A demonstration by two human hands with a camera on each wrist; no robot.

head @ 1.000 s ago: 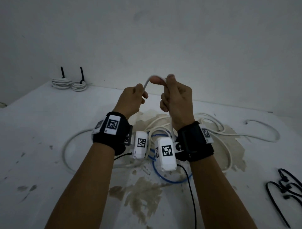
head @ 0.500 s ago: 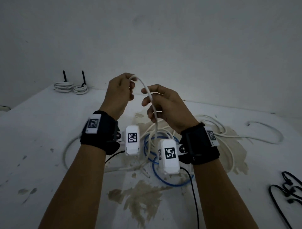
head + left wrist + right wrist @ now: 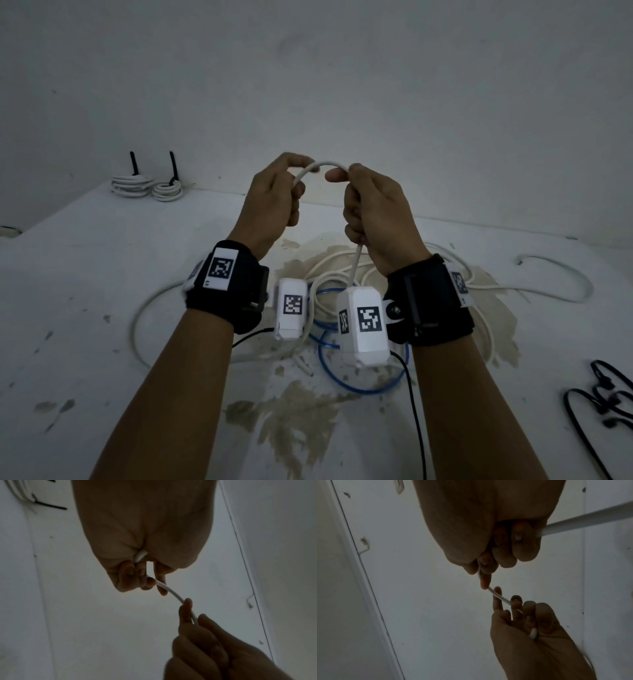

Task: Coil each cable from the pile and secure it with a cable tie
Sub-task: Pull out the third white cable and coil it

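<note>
Both hands are raised above the table and hold one white cable (image 3: 324,165), which arches between them. My left hand (image 3: 275,197) grips its end in curled fingers; the cable (image 3: 173,593) leaves that fist toward the other hand. My right hand (image 3: 371,209) grips the cable too, and the strand (image 3: 356,262) drops from its fist to the pile (image 3: 346,274) of white cables on the table. In the right wrist view the cable (image 3: 500,597) spans from my right hand (image 3: 485,566) to the left hand (image 3: 527,622). A blue cable (image 3: 356,385) loops under the pile.
Two coiled white cables (image 3: 132,181) (image 3: 167,190) with black ties stand at the table's far left corner. Loose black cable ties (image 3: 606,401) lie at the right edge. A wall rises right behind the table (image 3: 85,274). Thin black wires hang from the wrist cameras.
The left hand dropped back level with the right hand. The right hand's fingers closed round the cable, which now arches between the two fists instead of hanging from the raised left hand.
</note>
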